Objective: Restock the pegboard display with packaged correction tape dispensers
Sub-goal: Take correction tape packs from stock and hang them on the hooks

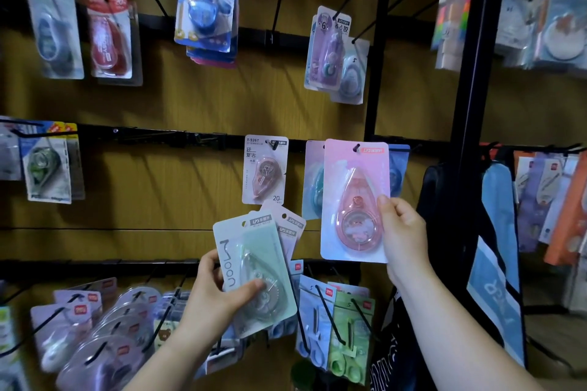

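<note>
Restocking a pegboard display, head view. The right hand holds one pink correction tape pack upright at the right end of the middle rail, its grip clamped on the card's lower right edge with the thumb on the front. The card's hang hole sits at the tip of a black hook; whether the card is fully threaded cannot be told. The left hand, lower and to the left, has its grip clamped on a fanned stack: one green correction tape pack in front, thumb pressed on its blister, and two further packs showing behind by their top corners, three in all so far as can be counted. Behind the pink pack hangs one teal pack, with the blue edge of another at its right. One beige pack hangs alone on the neighbouring hook to the left. Probable hazards: held by one low corner, the pink card may pivot and slide off the hook tip if released before it is pushed well back. A hole that misses the tip would buckle the card. The loosely fanned rear packs may slip from the left hand while attention rests on the hook.
</note>
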The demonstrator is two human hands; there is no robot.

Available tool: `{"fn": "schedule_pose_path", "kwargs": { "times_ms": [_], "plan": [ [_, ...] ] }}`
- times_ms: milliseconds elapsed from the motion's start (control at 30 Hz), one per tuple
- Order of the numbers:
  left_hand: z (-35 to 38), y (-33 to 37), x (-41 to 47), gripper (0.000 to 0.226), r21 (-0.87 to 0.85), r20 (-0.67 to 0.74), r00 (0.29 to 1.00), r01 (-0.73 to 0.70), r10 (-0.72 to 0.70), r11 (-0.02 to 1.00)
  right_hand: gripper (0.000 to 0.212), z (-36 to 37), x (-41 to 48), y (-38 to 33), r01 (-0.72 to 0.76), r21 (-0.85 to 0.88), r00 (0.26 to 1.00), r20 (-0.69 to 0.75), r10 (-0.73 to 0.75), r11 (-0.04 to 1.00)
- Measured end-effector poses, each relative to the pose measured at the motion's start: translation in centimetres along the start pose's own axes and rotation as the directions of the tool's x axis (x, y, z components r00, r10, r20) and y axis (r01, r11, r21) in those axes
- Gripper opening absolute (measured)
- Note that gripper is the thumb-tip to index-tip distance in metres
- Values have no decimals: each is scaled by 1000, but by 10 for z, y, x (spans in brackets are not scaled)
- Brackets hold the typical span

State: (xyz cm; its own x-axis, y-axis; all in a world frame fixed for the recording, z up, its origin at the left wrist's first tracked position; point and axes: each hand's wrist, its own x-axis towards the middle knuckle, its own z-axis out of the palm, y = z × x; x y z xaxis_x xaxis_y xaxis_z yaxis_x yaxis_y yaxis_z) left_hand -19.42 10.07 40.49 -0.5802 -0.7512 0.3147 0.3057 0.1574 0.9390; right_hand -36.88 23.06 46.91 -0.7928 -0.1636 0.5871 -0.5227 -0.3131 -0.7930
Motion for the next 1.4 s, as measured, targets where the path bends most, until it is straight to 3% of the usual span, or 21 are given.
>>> {"fn": "schedule_pose_path", "kwargs": {
  "times_ms": [133, 400, 467, 533, 633, 700, 733, 800, 867, 933, 1033, 1167, 1400],
  "plan": [
    [-2, -1, 0, 53, -8, 0, 1000, 10, -10, 1000, 32, 7, 4, 0, -30, -48, 999, 16, 31, 998],
    [-18, -4, 4, 50, -20, -18, 1000, 8, -8, 1000, 42, 38, 37, 14, -102, -206, 994, 18, 108, 973],
    [-22, -2, 4, 54, -16, -21, 1000, 11, -11, 1000, 35, 46, 38, 15, -102, -251, 994, 0, 105, 963],
    [-26, -2, 3, 56, -7, -24, 1000, 12, -12, 1000, 15, 52, 33, 17, -146, -238, 989, -56, 136, 960],
    [-31, -2, 4, 60, -10, -21, 1000, 8, -8, 1000, 53, 54, 7, 18, -169, -111, 978, -142, 152, 979],
    [-31, -2, 6, 56, -26, -23, 1000, -2, 2, 1000, 49, 53, -20, 19, -71, -94, 986, -157, 56, 993],
    [-30, -2, 7, 51, -40, -20, 1000, -6, 5, 999, 42, 54, -35, 21, -43, -98, 994, -103, 33, 994],
    [-28, -2, 9, 45, -66, -12, 1000, -10, 9, 998, 21, 61, -63, 25, -49, -132, 987, 146, 69, 990],
    [-27, 0, 9, 49, -80, -6, 1000, -20, 20, 997, 25, 69, -86, 23, -82, -149, 891, 433, 140, 985],
    [-27, 2, 9, 52, -88, -26, 999, -25, 23, 996, 30, 76, -99, 17, -143, -108, 793, 583, 179, 984],
    [-33, 4, 7, 42, -72, -47, 998, -33, 30, 997, 36, 82, -102, 16, -157, -83, 771, 613, 174, 984],
    [-39, 4, 7, 40, -74, -36, 999, -31, 29, 997, 30, 90, -106, 15, -142, -97, 787, 593, 172, 985],
    [-42, 4, 4, 23, -133, -43, 998, -56, 51, 990, 20, 99, -109, 8, -266, 7, 798, 562, 217, 964]
  ]
}}
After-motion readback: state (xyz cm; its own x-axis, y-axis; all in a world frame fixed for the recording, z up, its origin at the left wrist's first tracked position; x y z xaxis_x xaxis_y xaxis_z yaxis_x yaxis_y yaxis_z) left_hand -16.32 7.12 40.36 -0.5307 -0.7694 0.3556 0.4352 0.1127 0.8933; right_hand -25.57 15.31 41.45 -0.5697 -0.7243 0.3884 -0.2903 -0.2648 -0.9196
